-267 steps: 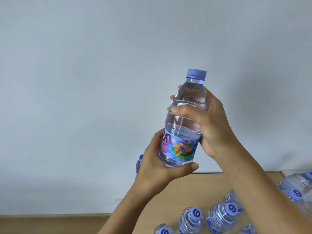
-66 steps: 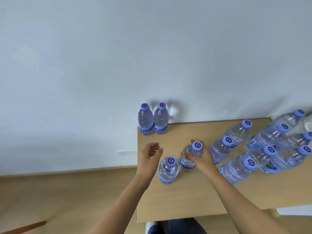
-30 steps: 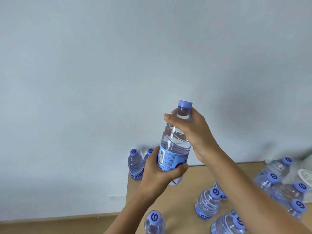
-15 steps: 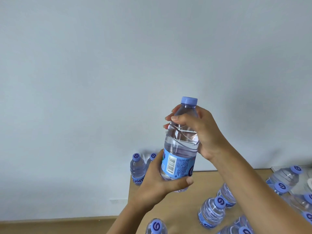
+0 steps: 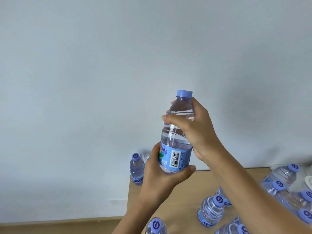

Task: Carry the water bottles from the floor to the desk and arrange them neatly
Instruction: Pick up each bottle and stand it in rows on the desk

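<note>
A clear water bottle (image 5: 177, 132) with a blue cap and blue label is held upright in the air above the wooden desk (image 5: 189, 191). My left hand (image 5: 162, 179) grips its base and label, thumb across the front. My right hand (image 5: 194, 130) wraps round its shoulder just below the cap. One bottle (image 5: 137, 169) stands at the desk's far left corner against the wall; a second one beside it is mostly hidden behind my left hand. Another bottle (image 5: 156, 225) stands near the bottom edge.
Several more bottles stand and lie on the right of the desk, among them one upright (image 5: 211, 210) and some lying (image 5: 282, 178). A pale wall rises behind the desk. Wooden floor (image 5: 59, 225) shows at lower left. A white object (image 5: 309, 181) sits at the far right.
Both hands picked a bottle up from the desk and raised it. Over the last second the bottle has been turned, so the barcode now faces me further right.
</note>
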`<state>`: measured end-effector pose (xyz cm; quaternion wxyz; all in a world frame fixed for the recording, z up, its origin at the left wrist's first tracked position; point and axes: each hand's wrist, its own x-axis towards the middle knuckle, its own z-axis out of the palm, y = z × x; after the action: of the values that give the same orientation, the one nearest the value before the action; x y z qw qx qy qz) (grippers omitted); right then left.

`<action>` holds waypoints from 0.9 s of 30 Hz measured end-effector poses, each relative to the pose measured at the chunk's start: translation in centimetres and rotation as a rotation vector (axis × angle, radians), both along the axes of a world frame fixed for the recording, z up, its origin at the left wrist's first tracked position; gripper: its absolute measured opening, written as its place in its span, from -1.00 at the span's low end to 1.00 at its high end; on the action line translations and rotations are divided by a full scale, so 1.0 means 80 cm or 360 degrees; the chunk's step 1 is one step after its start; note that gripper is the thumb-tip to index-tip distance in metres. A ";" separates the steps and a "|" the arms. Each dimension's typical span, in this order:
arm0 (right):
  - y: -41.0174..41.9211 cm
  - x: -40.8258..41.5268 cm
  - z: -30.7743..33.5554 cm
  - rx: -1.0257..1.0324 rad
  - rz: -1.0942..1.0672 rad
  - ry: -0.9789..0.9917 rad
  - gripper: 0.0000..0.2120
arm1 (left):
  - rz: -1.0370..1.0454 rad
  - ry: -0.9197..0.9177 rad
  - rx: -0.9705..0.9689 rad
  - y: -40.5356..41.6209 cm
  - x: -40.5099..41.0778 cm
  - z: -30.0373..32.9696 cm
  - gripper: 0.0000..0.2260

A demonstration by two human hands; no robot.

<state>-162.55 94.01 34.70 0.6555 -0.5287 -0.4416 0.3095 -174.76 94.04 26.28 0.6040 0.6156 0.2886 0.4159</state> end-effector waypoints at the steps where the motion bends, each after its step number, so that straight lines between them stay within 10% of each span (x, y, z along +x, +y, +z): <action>1: 0.000 0.002 0.002 0.0009 0.0026 0.0022 -0.77 | -0.0022 0.0010 0.0002 0.001 -0.001 0.001 -0.49; 11: 0.002 0.016 0.018 0.0081 0.0486 0.0248 -0.65 | -0.0341 -0.0048 -0.0128 0.010 -0.019 0.012 -0.51; 27: -0.001 -0.002 0.022 0.0100 0.0186 0.0145 -0.73 | -0.0154 -0.0110 -0.0065 0.000 -0.016 0.019 -0.37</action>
<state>-162.72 93.89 36.47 0.6719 -0.4667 -0.4510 0.3569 -176.05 94.03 27.79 0.6454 0.6017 0.2457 0.4012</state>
